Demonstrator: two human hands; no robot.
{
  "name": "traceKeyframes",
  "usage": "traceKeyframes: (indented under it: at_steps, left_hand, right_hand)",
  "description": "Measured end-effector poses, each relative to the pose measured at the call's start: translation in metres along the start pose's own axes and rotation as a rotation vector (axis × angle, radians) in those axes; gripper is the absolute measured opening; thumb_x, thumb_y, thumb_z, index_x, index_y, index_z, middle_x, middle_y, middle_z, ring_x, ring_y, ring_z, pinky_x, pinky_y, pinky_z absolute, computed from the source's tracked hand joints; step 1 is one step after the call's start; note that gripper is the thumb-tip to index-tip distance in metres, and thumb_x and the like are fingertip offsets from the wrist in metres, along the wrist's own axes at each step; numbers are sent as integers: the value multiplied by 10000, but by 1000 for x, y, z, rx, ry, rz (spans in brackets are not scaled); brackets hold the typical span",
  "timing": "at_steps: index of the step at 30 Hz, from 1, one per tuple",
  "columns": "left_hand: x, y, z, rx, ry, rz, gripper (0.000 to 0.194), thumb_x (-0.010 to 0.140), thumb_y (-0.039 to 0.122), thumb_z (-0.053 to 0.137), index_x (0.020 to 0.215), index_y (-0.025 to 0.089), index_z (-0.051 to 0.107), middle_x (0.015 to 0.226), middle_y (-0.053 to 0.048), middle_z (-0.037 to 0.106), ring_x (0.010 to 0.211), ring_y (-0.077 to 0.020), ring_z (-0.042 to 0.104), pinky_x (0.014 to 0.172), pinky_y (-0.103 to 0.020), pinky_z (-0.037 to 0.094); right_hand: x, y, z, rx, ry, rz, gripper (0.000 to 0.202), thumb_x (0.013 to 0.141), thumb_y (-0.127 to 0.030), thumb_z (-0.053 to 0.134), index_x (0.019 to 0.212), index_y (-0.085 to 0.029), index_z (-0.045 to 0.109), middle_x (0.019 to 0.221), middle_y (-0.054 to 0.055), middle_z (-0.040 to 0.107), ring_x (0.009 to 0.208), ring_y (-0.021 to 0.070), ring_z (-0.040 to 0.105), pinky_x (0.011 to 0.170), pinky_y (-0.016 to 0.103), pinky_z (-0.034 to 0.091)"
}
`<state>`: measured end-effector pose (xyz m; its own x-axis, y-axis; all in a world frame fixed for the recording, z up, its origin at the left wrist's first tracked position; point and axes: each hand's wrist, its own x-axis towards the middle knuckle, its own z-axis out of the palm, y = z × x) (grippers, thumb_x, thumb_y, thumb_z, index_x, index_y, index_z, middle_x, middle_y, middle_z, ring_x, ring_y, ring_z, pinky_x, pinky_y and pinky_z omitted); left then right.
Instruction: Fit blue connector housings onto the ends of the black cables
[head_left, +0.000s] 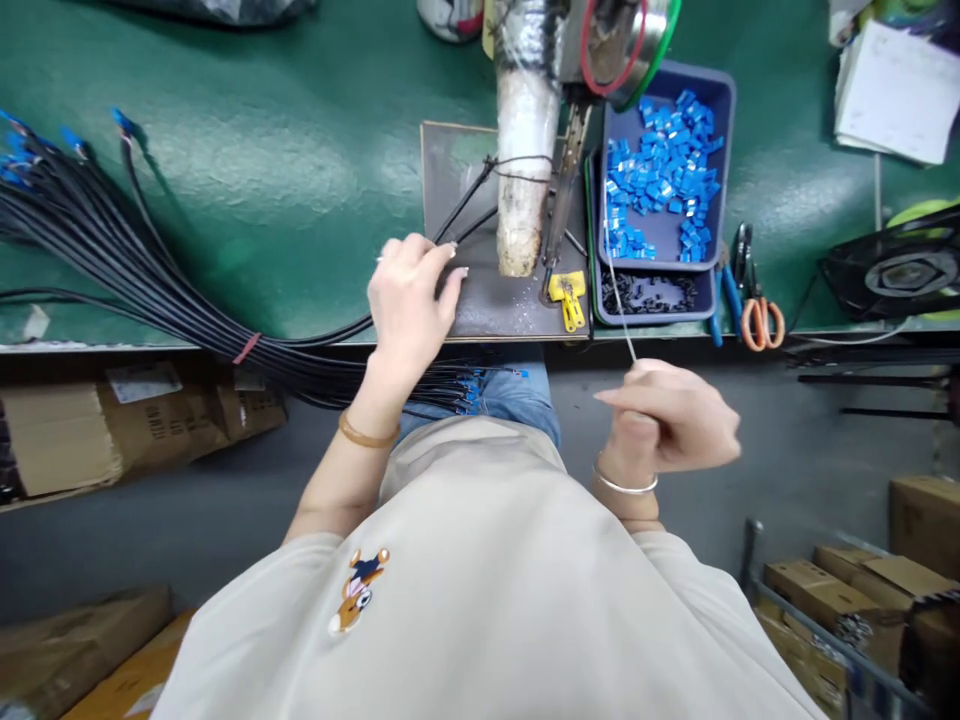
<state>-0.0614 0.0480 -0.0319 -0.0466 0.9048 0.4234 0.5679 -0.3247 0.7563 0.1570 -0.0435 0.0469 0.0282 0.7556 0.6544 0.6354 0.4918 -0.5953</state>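
Note:
My left hand [412,295] is closed on a black cable [352,330] at the front edge of the workbench, its thumb and fingertips over a dark board [472,310]. Beyond the fingers, black cable ends run up toward a wrapped white tube [521,170]. In front of my body, my right hand [667,420] is closed in a fist, slightly blurred. A thin silvery wire [616,290] stretches from it up past the blue parts bin. On the board, a yellow clip-like piece [570,300] lies beside a metal arm [559,210].
A bin of small blue connectors [667,170] stands right of the board, with small black pieces [649,293] nearer me. Beside it lie blue-handled pliers [724,295] and orange-handled scissors [763,322]. A black fan [900,265] sits far right. Bundled black cables [165,280] spread left.

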Motion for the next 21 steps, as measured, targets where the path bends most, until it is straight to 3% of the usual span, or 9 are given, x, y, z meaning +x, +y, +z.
traceKeyframes:
  at_steps: [3, 7, 12, 14, 17, 19, 21]
  left_hand:
    - [23, -20, 15, -54, -35, -63, 195, 848, 402, 664, 806, 211, 654, 778, -61, 617, 873, -246, 612, 912, -377, 441]
    - [30, -15, 16, -3, 93, -78, 179, 782, 307, 725, 764, 222, 569, 733, -22, 572, 818, -223, 589, 854, -354, 436]
    - [32, -9, 9, 49, 39, -144, 249, 778, 221, 737, 715, 207, 497, 692, 6, 514, 765, -185, 550, 760, -332, 359]
    - [34, -18, 10, -120, 115, -199, 265, 834, 228, 720, 739, 196, 474, 662, 40, 470, 683, -118, 496, 694, -302, 324]
    - [35, -26, 6, -559, 246, -220, 235, 925, 269, 655, 839, 185, 453, 653, 97, 439, 520, -13, 352, 584, -243, 277]
    - [28, -16, -4, -791, 139, -163, 271, 871, 332, 722, 854, 178, 499, 641, 111, 498, 457, 14, 336, 526, -224, 285]
    - [16, 7, -15, -911, -156, -146, 332, 721, 373, 843, 794, 166, 594, 618, 82, 591, 435, -3, 419, 463, -222, 308]
  right_hand:
    - [-6, -3, -1, 75, 67, -180, 300, 942, -431, 506, 754, -285, 687, 420, -68, 411, 341, 81, 343, 391, 270, 339]
    - [-5, 1, -9, 144, 96, -140, 182, 921, -322, 568, 827, -248, 705, 477, -58, 475, 390, 77, 392, 411, 254, 339]
    - [-5, 6, -11, 136, 103, -97, 166, 917, -327, 587, 835, -243, 705, 518, -54, 537, 406, 73, 397, 428, 250, 350]
    - [-6, 7, -11, 109, 108, -110, 164, 917, -319, 589, 821, -243, 698, 526, -55, 553, 417, 74, 419, 436, 247, 366]
    - [-5, 9, -11, 76, 117, -95, 171, 919, -317, 589, 803, -245, 692, 541, -56, 566, 431, 68, 430, 443, 239, 369]
    - [-4, 11, -11, 73, 108, -56, 184, 923, -328, 585, 798, -245, 691, 542, -56, 557, 433, 64, 418, 434, 235, 342]
    - [-3, 13, -10, 64, 97, -17, 195, 925, -333, 582, 788, -246, 690, 539, -54, 547, 444, 66, 430, 438, 237, 328]
